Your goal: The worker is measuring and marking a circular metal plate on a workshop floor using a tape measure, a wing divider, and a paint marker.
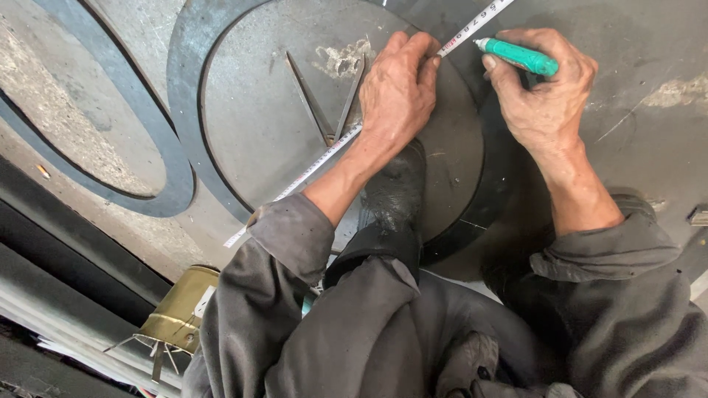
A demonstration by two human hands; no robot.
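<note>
While left hand [398,88] flattens tape [310,171], right hand [546,92] grips marker [520,56]

The round plate [280,125] is dull, scuffed grey metal, the marker [520,56] lying just right of it glossy green plastic, the sleeves [295,243] below it matt grey cloth.

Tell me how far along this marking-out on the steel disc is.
Done: the tape measure lies stretched across the round disc, pinned by the left hand; the dividers lie set aside on it. In hand: the right hand holds a green marker at the tape. Left: no fresh mark is visible at the tip.
</note>
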